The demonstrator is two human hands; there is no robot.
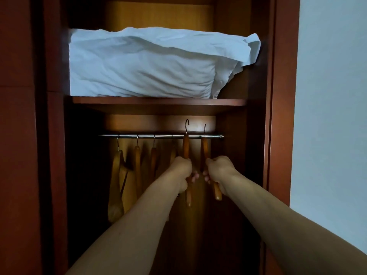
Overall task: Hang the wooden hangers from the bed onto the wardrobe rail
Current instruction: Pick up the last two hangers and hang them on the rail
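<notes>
Inside the open wardrobe a metal rail (pixel 160 136) runs left to right under a shelf. Several wooden hangers (pixel 137 163) hang from it on the left and middle. My left hand (pixel 183 173) is shut on a wooden hanger (pixel 186 147) whose hook rises above the rail. My right hand (pixel 219 171) is shut on a second wooden hanger (pixel 204 149), its hook also lifted above the rail near the right end. Both held hangers stand edge-on and upright.
A white pillow (pixel 151 64) fills the shelf (pixel 158 101) above the rail. Dark red wardrobe side panels (pixel 258 126) close in on both sides. A pale wall (pixel 333 96) lies to the right.
</notes>
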